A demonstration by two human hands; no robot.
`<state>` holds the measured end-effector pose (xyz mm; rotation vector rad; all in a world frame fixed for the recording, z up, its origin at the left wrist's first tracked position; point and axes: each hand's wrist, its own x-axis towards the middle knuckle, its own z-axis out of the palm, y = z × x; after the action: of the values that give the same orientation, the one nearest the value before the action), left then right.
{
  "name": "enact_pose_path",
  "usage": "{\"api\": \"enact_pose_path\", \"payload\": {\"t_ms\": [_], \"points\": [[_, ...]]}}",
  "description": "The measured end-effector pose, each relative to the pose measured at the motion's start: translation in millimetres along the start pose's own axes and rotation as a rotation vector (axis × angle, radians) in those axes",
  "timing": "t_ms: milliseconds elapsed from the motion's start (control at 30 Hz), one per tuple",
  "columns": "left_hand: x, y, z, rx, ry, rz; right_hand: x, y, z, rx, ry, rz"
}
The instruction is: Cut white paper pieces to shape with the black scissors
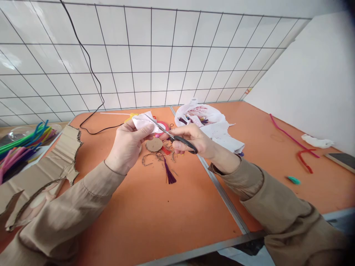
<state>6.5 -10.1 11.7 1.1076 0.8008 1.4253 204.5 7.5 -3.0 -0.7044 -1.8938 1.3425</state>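
My left hand (129, 138) is closed on a small white piece of cloth or paper (142, 121), its thumb pressed on the front. My right hand (192, 138) grips black-handled scissors (180, 141). Their blades point up and left and lie at the right edge of the white piece; whether they are cutting through it I cannot tell. Below the hands a round cardboard disc (154, 145) rests on the orange table (155, 218) among brown scraps. A purple tassel (169, 173) lies nearer to me. Partly hidden behind the scissors is a red ring-shaped roll (163, 126).
A white bag (184, 111) with small items and white sheets (222, 138) lie behind my right hand. Torn cardboard (52, 155) and coloured pipe cleaners (26, 144) are at left. Red pipe cleaners (301, 162) and a green tuft (293, 180) lie at right. A black cable (91, 66) hangs down the tiled wall.
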Motion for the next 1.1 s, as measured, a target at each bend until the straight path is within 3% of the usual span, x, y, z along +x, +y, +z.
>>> {"api": "enact_pose_path", "payload": {"t_ms": [300,567,1100], "points": [[1.1,-1.0,-2.0,-0.005,0.019,-0.023,-1.7,-7.8,2.8,-0.038,0.018,0.076],[1.1,-0.9,-2.0,-0.005,-0.047,-0.005,-0.7,-12.0,1.8,-0.007,-0.074,0.035],[-0.2,-2.4,-0.2,-0.018,-0.024,-0.049,1.0,-14.9,4.2,-0.055,-0.11,-0.001]]}}
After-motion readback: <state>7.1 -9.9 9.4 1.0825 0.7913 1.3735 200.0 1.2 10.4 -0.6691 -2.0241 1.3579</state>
